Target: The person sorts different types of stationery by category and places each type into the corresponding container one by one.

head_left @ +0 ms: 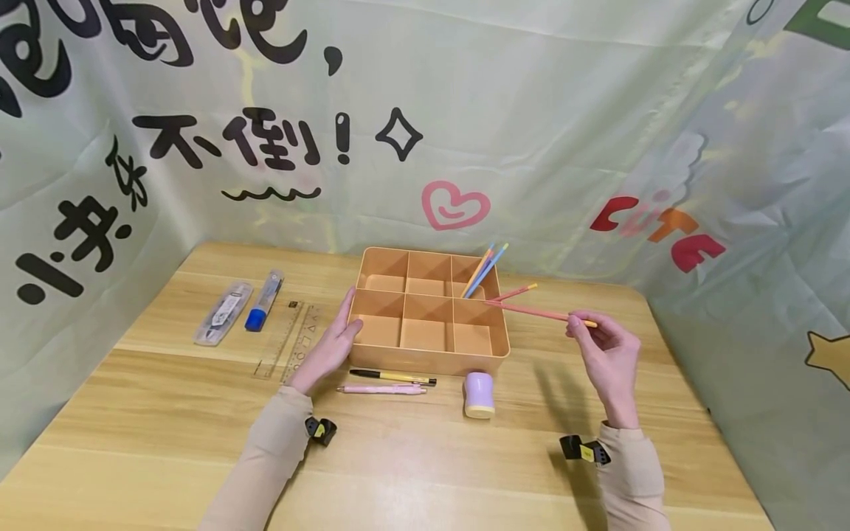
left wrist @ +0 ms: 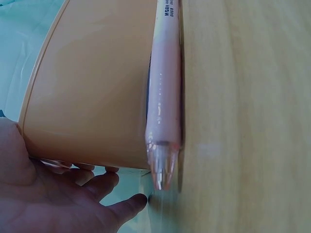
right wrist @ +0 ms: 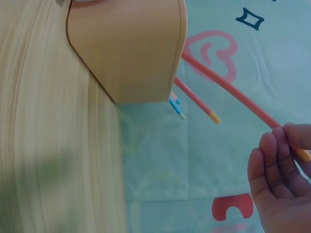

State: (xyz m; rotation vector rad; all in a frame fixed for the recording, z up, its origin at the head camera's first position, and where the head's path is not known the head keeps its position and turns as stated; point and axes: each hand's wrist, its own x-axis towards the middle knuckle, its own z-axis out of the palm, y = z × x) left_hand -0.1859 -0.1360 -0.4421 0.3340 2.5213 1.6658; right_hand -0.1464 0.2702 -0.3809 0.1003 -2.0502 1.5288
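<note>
An orange divided storage box (head_left: 428, 361) stands on the table. My left hand (head_left: 330, 346) grips its left side, thumb at the rim and fingers along the outer wall; the left wrist view shows this hand (left wrist: 63, 199) by the box wall (left wrist: 92, 87). Between thumb and fingertips, my right hand (head_left: 607, 358) pinches a red pencil (head_left: 531, 312) near its yellow end, the far end reaching the box's right side. Another red pencil (right wrist: 197, 99) leans out of the box. Several blue and orange pencils (head_left: 488, 271) stand in the back right compartment.
In front of the box lie a yellow-and-black pen (head_left: 392, 377), a pink pen (head_left: 381, 389) and a purple bottle-shaped item (head_left: 479, 394). To the left are clear rulers (head_left: 288, 339), a blue-capped clear tube (head_left: 264, 300) and a clear case (head_left: 223, 313). A printed cloth (head_left: 558, 147) hangs behind.
</note>
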